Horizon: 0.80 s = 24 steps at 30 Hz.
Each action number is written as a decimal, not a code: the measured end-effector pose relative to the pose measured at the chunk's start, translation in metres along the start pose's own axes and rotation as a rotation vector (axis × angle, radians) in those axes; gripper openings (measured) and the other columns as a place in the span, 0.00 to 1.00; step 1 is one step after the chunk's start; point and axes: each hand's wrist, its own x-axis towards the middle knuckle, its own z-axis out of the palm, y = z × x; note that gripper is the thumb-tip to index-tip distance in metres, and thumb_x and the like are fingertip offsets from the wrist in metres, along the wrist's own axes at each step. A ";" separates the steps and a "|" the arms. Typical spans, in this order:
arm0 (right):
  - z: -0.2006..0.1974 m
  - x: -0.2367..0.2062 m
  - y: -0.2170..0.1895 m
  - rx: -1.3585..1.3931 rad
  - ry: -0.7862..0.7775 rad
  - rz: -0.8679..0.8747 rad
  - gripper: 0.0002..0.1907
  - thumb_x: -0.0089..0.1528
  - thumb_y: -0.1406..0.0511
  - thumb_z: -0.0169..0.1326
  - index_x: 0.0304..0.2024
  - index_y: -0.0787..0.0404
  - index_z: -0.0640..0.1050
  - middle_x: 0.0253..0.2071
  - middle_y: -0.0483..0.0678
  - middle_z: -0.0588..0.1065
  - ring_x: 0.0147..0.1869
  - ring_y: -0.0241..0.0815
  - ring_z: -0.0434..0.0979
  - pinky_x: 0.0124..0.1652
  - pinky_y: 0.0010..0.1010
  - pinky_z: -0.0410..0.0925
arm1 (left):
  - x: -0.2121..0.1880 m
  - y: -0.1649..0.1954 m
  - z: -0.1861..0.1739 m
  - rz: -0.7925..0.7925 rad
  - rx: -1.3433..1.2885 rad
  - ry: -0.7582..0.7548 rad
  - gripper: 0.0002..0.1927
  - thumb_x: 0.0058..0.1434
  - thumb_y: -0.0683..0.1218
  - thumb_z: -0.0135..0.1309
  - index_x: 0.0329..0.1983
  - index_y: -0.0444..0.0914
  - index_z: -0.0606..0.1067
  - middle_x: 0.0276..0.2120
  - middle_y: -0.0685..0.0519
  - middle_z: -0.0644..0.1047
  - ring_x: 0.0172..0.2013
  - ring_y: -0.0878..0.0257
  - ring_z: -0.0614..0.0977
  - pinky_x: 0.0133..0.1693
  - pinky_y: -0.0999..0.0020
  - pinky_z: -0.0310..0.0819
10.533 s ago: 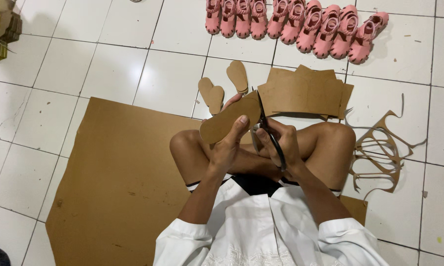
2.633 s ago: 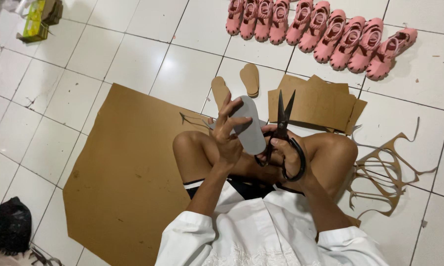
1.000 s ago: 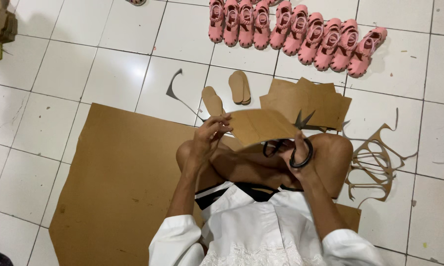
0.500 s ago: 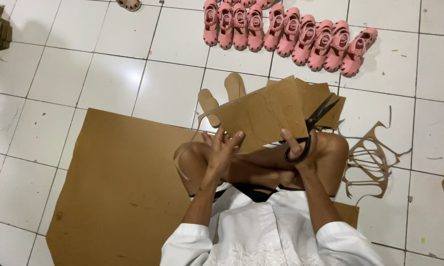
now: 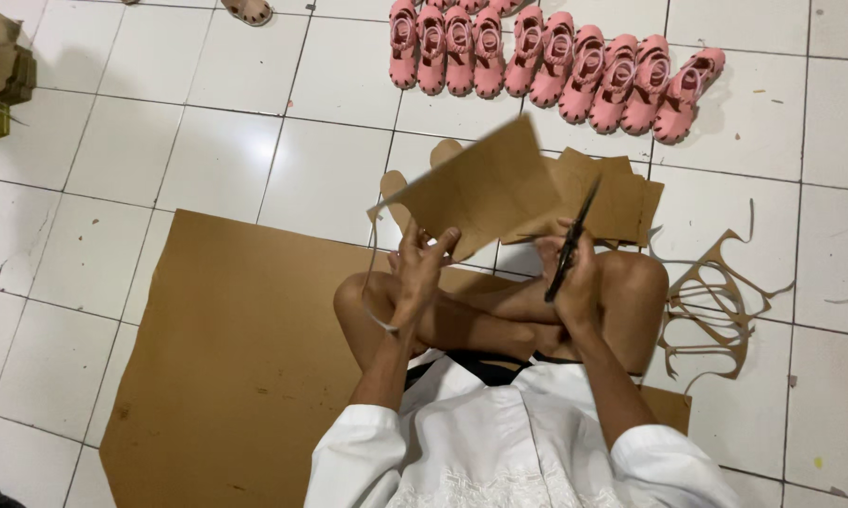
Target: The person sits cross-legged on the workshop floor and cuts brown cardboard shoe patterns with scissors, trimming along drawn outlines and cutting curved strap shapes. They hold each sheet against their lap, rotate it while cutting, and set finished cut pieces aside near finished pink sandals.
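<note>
Since half a second ago I am holding the cardboard piece [image 5: 485, 193] a little further to the left and flatter, and the scissors [image 5: 570, 246] are now standing more upright at its right edge. My left hand [image 5: 422, 268] is gripping the near edge of the piece, fingers [image 5: 440, 246] closed on it, keeping it up in the air above my crossed legs. A thin cut strip [image 5: 375, 292] is curling down from the piece beside my left wrist. My right hand [image 5: 574, 273] is wrapped around the scissors' handles, fingers closed on them; I cannot tell how far the blades are parted.

Just beyond the raised piece, a stack of cardboard pieces [image 5: 621, 193] is lying on the floor [image 5: 207, 122], with two sole-shaped cutouts [image 5: 391, 188] partly hidden behind the piece. I am sitting on a large cardboard sheet [image 5: 226, 348] spreading to the left. To the right, cardboard offcuts [image 5: 715, 306] are lying in a tangle. At the far side, a row of pink sandals [image 5: 546, 56] is lining the tiles.
</note>
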 end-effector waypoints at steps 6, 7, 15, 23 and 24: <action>-0.002 -0.041 0.020 -0.068 -0.341 0.042 0.25 0.64 0.58 0.61 0.57 0.66 0.72 0.37 0.45 0.80 0.39 0.29 0.80 0.37 0.22 0.73 | 0.020 0.021 -0.015 0.184 -0.211 -0.099 0.23 0.65 0.46 0.57 0.60 0.33 0.67 0.43 0.48 0.76 0.42 0.62 0.82 0.39 0.63 0.89; -0.002 -0.044 0.021 -0.092 -0.391 0.146 0.24 0.64 0.57 0.60 0.56 0.65 0.74 0.34 0.44 0.78 0.35 0.30 0.76 0.33 0.23 0.70 | 0.019 0.022 -0.015 0.162 -0.195 -0.098 0.23 0.65 0.46 0.57 0.60 0.34 0.67 0.43 0.49 0.76 0.42 0.62 0.82 0.39 0.63 0.89; 0.008 -0.020 -0.006 -0.294 -0.549 -0.037 0.29 0.65 0.48 0.53 0.62 0.59 0.76 0.31 0.40 0.72 0.29 0.31 0.66 0.30 0.25 0.64 | 0.003 0.024 -0.013 0.183 -0.237 -0.226 0.22 0.67 0.42 0.57 0.62 0.33 0.67 0.41 0.50 0.76 0.38 0.64 0.79 0.40 0.62 0.89; 0.015 -0.012 -0.010 -0.263 -0.562 -0.047 0.31 0.65 0.47 0.54 0.62 0.59 0.75 0.28 0.41 0.68 0.29 0.31 0.64 0.30 0.25 0.64 | -0.005 0.033 -0.015 0.175 -0.124 -0.150 0.21 0.65 0.45 0.58 0.58 0.34 0.69 0.39 0.50 0.78 0.37 0.66 0.83 0.37 0.65 0.89; 0.015 -0.012 -0.008 -0.252 -0.567 -0.045 0.31 0.65 0.47 0.54 0.62 0.59 0.75 0.28 0.40 0.69 0.29 0.30 0.65 0.30 0.25 0.64 | -0.006 0.033 -0.015 0.165 -0.082 -0.134 0.21 0.65 0.45 0.58 0.58 0.34 0.69 0.38 0.51 0.78 0.36 0.66 0.83 0.37 0.66 0.90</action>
